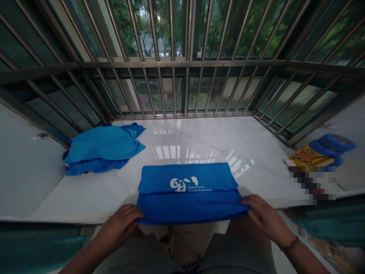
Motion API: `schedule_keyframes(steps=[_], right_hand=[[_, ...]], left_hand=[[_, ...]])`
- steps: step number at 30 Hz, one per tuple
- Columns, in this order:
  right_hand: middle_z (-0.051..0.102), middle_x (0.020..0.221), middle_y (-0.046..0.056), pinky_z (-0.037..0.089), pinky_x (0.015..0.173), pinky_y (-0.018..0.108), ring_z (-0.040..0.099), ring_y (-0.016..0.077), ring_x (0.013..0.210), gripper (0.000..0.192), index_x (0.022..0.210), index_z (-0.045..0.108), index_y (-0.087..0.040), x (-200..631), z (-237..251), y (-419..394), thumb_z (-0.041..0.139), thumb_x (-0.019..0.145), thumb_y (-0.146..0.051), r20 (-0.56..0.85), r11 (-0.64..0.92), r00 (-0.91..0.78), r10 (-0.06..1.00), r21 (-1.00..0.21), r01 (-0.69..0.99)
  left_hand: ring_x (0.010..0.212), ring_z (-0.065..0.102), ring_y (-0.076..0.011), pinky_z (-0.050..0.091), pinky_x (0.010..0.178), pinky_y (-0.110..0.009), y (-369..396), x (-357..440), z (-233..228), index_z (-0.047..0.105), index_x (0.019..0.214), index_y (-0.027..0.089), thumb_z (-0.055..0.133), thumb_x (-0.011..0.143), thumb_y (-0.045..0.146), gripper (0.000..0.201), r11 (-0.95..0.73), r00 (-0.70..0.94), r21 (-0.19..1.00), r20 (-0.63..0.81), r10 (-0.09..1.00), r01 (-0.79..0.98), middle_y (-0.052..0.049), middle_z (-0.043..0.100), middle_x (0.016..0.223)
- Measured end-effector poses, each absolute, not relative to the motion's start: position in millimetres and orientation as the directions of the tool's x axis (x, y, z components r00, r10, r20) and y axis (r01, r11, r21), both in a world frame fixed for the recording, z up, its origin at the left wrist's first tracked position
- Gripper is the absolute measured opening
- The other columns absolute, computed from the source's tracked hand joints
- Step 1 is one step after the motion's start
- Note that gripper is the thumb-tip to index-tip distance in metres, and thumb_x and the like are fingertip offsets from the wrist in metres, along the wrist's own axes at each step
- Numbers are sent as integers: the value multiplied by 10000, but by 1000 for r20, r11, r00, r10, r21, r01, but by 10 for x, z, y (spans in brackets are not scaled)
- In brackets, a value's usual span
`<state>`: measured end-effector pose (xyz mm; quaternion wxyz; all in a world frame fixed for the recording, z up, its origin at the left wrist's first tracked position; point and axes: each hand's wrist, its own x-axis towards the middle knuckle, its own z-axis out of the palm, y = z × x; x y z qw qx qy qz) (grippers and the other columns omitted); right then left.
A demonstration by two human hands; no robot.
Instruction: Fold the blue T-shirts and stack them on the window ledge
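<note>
A blue cloth (188,205), partly folded, lies across the front edge of a white glossy window ledge. White lettering, including "INTERNATIONAL MARATHON", shows on its lighter upper layer, upside down to me. At the cloth's near left corner, my left hand (128,219) pinches the edge between thumb and fingers. My right hand (259,213) grips the near right corner the same way. Between the two hands the near edge is stretched fairly straight. Whether the cloth is a shirt or a bag I cannot tell.
A loose heap of blue cloth (105,146) lies on the ledge (176,133) at the left. On the right stands a blue and yellow container (319,152), beside a blurred-out patch. Metal window bars (173,89) close off the back and sides. Teal curtains (40,247) hang below the ledge.
</note>
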<state>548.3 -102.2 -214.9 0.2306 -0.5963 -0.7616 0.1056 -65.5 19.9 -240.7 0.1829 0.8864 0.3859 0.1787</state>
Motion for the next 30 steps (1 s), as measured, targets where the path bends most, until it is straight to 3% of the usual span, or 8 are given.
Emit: schedule_keyframes(steps=[5, 8, 11, 15, 20, 24, 28, 30], right_hand=[[765, 898, 47, 595, 770, 338, 715, 233, 834, 373, 1052, 731, -243, 5416, -1920, -467, 522, 1031, -551, 20, -74, 129, 991, -724, 686], [708, 766, 29, 541, 685, 324, 651, 218, 718, 419, 957, 710, -221, 5377, -1928, 59, 531, 982, -599, -99, -286, 326, 940, -748, 599], [730, 781, 65, 534, 709, 347, 667, 237, 733, 428, 926, 742, -193, 5378, -1964, 419, 567, 953, -582, -164, -420, 442, 882, -699, 579], [794, 933, 108, 574, 785, 369, 727, 253, 834, 635, 1057, 786, -183, 5440, -2080, 394, 394, 1039, -682, -155, -401, 436, 886, -729, 555], [808, 936, 80, 588, 777, 376, 753, 269, 856, 596, 1222, 742, -169, 5538, -2350, 54, 671, 916, -675, -111, -254, 269, 957, -769, 587], [788, 854, 55, 564, 726, 351, 756, 249, 781, 453, 1217, 718, -182, 5491, -2440, -19, 619, 952, -535, -83, -352, 396, 915, -643, 680], [806, 972, 164, 575, 792, 397, 795, 312, 921, 492, 1211, 726, -163, 5249, -2430, -28, 540, 1032, -582, 30, -424, 472, 881, -392, 816], [803, 967, 214, 580, 758, 412, 802, 333, 892, 554, 1170, 732, -152, 5121, -2441, -33, 505, 1050, -643, 42, -459, 494, 868, -309, 833]], left_hand=[[915, 733, -242, 568, 683, -300, 785, -352, -2105, 709, 1089, 277, 643, 946, 474, 252, -245, 343, 757, 29, 939, 606, -26, 789, 1051], [704, 667, -218, 479, 600, -295, 1306, -109, -2097, 698, 1054, 257, 663, 867, 608, 399, -91, 178, 819, -14, 984, 567, 5, 736, 821], [586, 594, -200, 394, 554, -286, 1674, 55, -2151, 688, 1019, 247, 681, 807, 635, 442, -5, 63, 786, -43, 997, 618, 48, 622, 639], [606, 617, -197, 413, 577, -291, 1701, 30, -2282, 661, 1053, 235, 708, 773, 672, 521, 0, 64, 798, -48, 997, 602, 53, 638, 662], [678, 665, -205, 486, 650, -305, 1405, -208, -2479, 611, 1162, 231, 766, 784, 663, 595, -44, 115, 869, -16, 993, 494, 53, 681, 721], [645, 649, -198, 471, 645, -308, 1252, -265, -2551, 624, 1104, 248, 697, 857, 608, 442, -82, 110, 806, 20, 994, 586, 58, 672, 698], [652, 646, -195, 484, 658, -308, 1161, -207, -2558, 672, 1068, 258, 645, 900, 532, 323, -136, 123, 765, 75, 990, 629, 58, 647, 700], [648, 636, -193, 498, 655, -307, 1134, -184, -2544, 703, 1065, 254, 634, 912, 506, 303, -161, 128, 758, 102, 986, 632, 48, 639, 703]])
